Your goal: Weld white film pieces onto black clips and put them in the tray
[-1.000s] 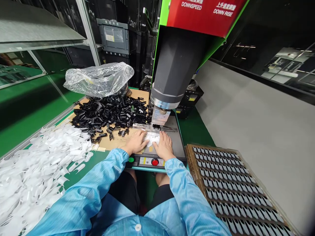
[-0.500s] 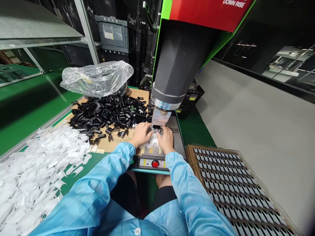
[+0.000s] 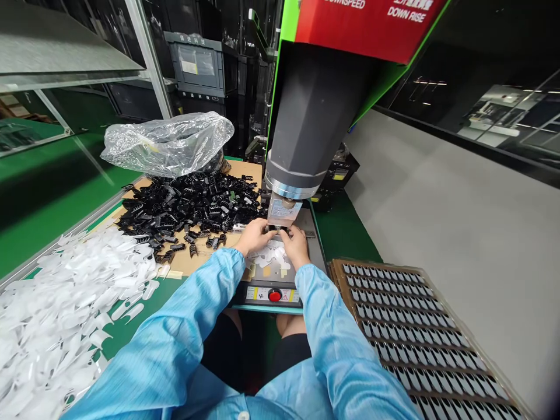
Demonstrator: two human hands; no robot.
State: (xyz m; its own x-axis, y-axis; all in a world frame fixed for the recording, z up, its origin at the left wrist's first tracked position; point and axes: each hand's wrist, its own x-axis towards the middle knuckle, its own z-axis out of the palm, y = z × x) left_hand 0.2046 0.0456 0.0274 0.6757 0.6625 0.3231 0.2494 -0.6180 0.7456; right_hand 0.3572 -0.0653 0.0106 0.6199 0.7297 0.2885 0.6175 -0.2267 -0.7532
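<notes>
Under the press's metal head point(image 3: 284, 210) sits a small black plastic part point(image 3: 278, 228), partly hidden by my fingers. My left hand point(image 3: 255, 235) closes on its left side, thumb pointing inward. From the right, my right hand point(image 3: 296, 244) grips the same part, and the two thumb tips nearly meet in front of it. The metal head is right above the part; whether they touch I cannot tell. Several white plastic pieces point(image 3: 269, 255) lie on the machine's base just below my hands.
A heap of black plastic parts point(image 3: 192, 204) lies on cardboard to the left, behind a pile of white pieces point(image 3: 56, 309). A clear plastic bag point(image 3: 170, 143) stands behind. Trays of grey-white pieces point(image 3: 406, 326) are at right. A red button point(image 3: 275, 296) faces me.
My thumbs have come closer together in front of the black part. The metal head sits slightly lower towards it. More of the white pieces below my hands shows. The view has shifted slightly.
</notes>
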